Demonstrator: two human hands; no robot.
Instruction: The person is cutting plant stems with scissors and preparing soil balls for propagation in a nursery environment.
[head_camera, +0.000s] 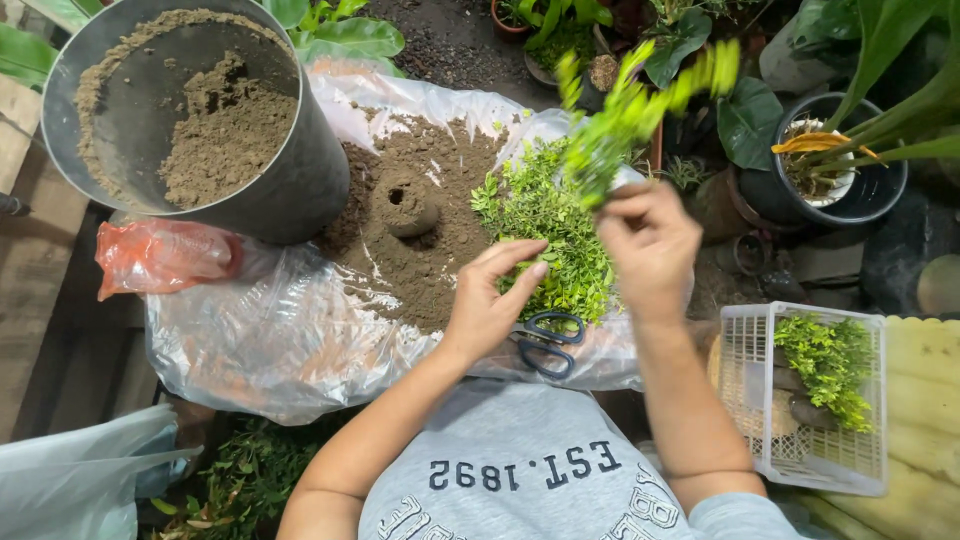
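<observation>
Blurred bright-green leafy sprig (625, 115) pinched in right hand (650, 250), left hand (490, 300) open on cuttings pile (550, 225)

The right hand (652, 245) lifts a blurred green sprig (625, 115) above a pile of leafy cuttings (550, 225). The left hand (490, 300) rests on that pile, fingers spread. Black scissors (545, 342) lie just beside it on a clear plastic sheet (270, 340) heaped with soil (420, 190). A grey pot (300, 180) holds more soil.
</observation>
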